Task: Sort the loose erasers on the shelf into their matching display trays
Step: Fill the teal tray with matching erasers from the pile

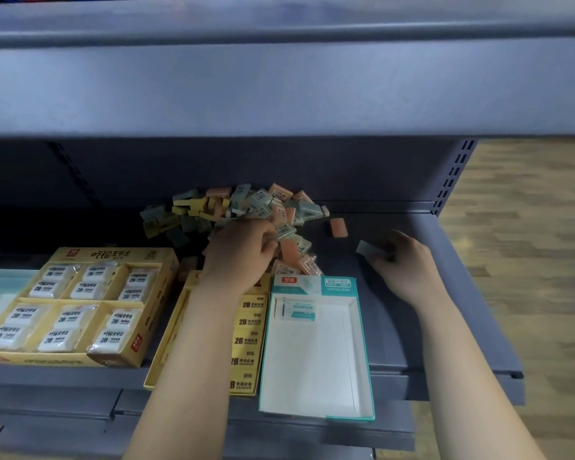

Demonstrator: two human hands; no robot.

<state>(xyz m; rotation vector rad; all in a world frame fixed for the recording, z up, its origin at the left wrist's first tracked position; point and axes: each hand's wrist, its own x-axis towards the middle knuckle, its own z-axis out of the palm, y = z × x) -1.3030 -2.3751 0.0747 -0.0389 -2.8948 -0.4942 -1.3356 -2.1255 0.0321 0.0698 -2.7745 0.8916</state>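
While the right hand (409,260) pinches a blurred grey eraser (369,250), long axis left-right, beyond the teal tray (312,360), the left hand (241,252) digs into the eraser pile (246,205), its grasp hidden.

I see three trays along the front of the shelf (412,327): the left tray (47,358), the middle tray (246,340) beside it, and the right tray (362,343) touching the middle one. Behind them lies the pile of loose erasers (246,204). A boxed eraser (301,310) sits in the right tray's far left corner. A lone eraser (338,226) lies just right of the pile. The left hand (239,254) is on the pile's near side, and the right hand (402,260), further right, holds a single eraser (370,250).
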